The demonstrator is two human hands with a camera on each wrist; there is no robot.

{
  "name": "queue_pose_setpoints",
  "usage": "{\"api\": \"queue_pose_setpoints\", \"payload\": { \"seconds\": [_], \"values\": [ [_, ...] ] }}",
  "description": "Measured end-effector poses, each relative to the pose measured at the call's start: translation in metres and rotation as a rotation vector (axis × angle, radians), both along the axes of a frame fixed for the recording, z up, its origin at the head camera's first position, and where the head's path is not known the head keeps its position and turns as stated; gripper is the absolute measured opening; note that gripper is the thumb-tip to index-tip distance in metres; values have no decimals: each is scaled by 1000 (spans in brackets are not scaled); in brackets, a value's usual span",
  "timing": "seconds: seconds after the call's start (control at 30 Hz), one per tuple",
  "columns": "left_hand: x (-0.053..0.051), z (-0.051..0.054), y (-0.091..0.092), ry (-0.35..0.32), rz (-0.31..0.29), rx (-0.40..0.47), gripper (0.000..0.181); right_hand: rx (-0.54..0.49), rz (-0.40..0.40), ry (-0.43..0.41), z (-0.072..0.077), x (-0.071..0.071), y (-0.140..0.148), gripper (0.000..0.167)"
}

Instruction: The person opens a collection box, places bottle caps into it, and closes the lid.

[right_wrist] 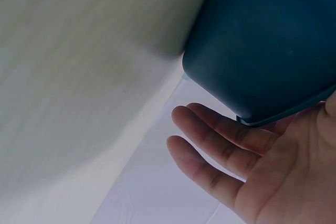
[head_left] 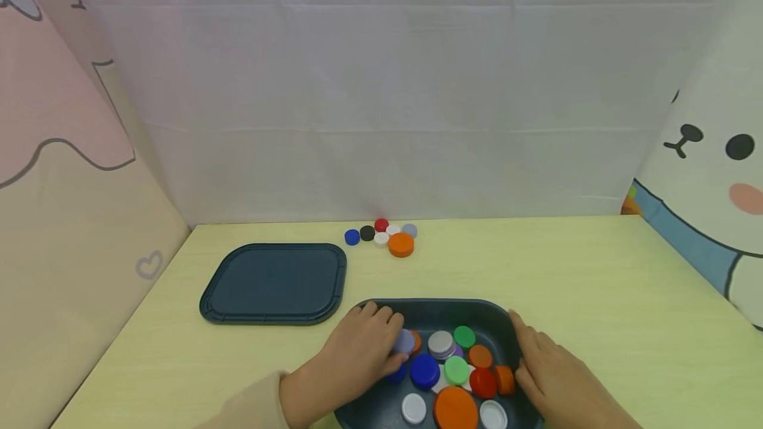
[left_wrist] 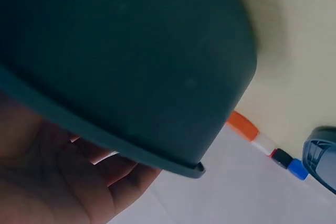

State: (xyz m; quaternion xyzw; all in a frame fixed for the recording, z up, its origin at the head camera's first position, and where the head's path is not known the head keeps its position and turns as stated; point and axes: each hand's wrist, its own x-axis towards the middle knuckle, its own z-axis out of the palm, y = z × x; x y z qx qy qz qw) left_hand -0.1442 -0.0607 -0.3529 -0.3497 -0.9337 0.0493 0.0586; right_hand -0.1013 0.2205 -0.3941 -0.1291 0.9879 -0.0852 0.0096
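Note:
A dark plastic bin (head_left: 381,409) holds bottle caps of several colours and sizes, among them a large orange cap (head_left: 456,408), a blue cap (head_left: 424,371) and a red cap (head_left: 483,383). My left hand (head_left: 360,353) reaches over the bin's left rim. Its thumb and forefinger are at a lavender bottle cap (head_left: 405,341) and appear to pinch it, though the hand covers part of the grip. On the bin's right side, my right hand (head_left: 551,373) rests against the rim with fingers extended. The wrist views show the bin's outer wall (left_wrist: 157,77) beside the left palm and the right fingers (right_wrist: 210,140).
A dark shallow tray or lid (head_left: 274,283) lies on the table (head_left: 566,270), left of and behind the bin. Further back is a loose group of caps, including an orange cap (head_left: 401,244) and a black cap (head_left: 367,234). A white cloth (head_left: 381,98) hangs behind.

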Motion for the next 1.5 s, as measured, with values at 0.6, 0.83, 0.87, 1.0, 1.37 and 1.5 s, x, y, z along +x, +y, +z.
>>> {"api": "queue_pose_setpoints", "payload": {
  "seconds": [0.6, 0.83, 0.87, 1.0, 1.37, 1.5],
  "values": [
    [-2, -14, -1, -42, 40, -47, 35, -54, -11, -74, 0, 0, 0, 64],
    [-1, -16, -2, -1, 53, -52, 34, -44, -15, -80, 1, 0, 0, 64],
    [-1, -16, -2, 6, 52, -54, 34, -42, -15, -80, 1, 0, 0, 64],
    [-1, -17, -2, 20, 47, -56, 33, -34, -11, -72, 1, 0, 1, 64],
    [-6, -10, 0, 12, 51, -58, 31, -23, 3, -55, 2, -1, 2, 65],
    [-7, -6, 2, 14, 45, -44, 28, -26, 1, -65, 2, -1, 2, 65]
  ]
}}
